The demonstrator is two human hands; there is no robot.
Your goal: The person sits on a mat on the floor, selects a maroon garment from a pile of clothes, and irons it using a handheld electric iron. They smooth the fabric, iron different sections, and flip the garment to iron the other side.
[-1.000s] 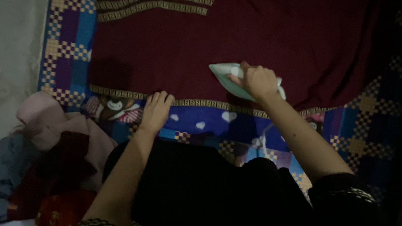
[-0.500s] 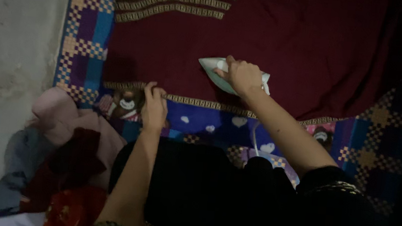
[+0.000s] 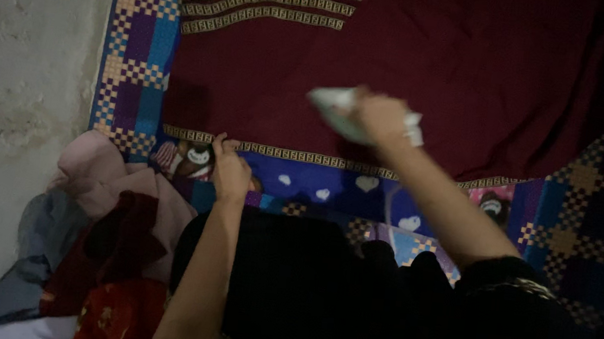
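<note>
Right hand (image 3: 384, 118): fingers closed over the handle of a pale clothes iron (image 3: 338, 112), which lies on the maroon cloth (image 3: 433, 64) just above its gold-patterned hem (image 3: 303, 155). The iron's long axis runs left to right, nose pointing left, away from the wrist; the outline is motion-blurred.

Left hand (image 3: 229, 169): fingers curled, pinching the hem at the cloth's near left corner, left of and below the iron.

Beneath: a checked blanket (image 3: 135, 47). A heap of garments (image 3: 99, 245) lies beside the left forearm. The iron's cord and sole are not discernible; the right side is dark.
</note>
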